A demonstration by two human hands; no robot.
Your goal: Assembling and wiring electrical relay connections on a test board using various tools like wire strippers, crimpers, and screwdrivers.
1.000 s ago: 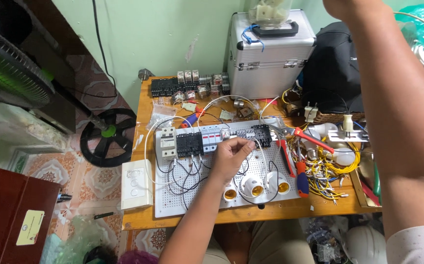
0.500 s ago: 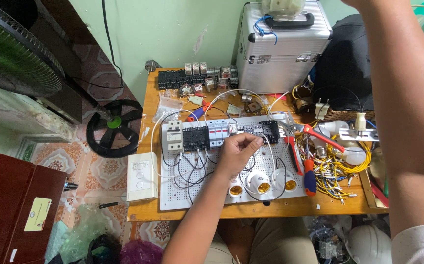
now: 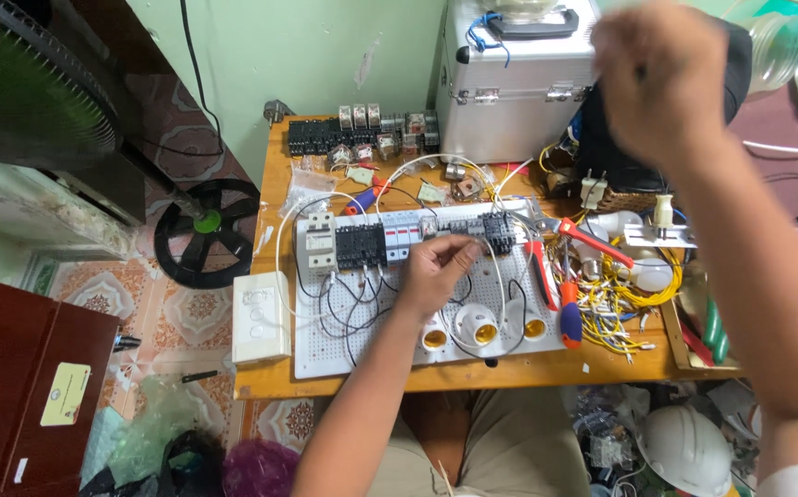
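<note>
Wiring step underway: left hand (image 3: 440,267) pinched white wire (image 3: 495,276) at perforated board (image 3: 344,354), frame centre; right hand (image 3: 661,78) raised upper right, blurred, grip unclear.

On the worktop (image 3: 528,368) lie one white perforated board (image 3: 344,354), three lamp sockets (image 3: 477,327), one white switch box (image 3: 261,317), one silver case (image 3: 509,92) and two hands (image 3: 436,267).

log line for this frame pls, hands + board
left hand: on white perforated panel, at breaker row | right hand: raised, blurred, grip unclear | lamp sockets: near edge
</note>
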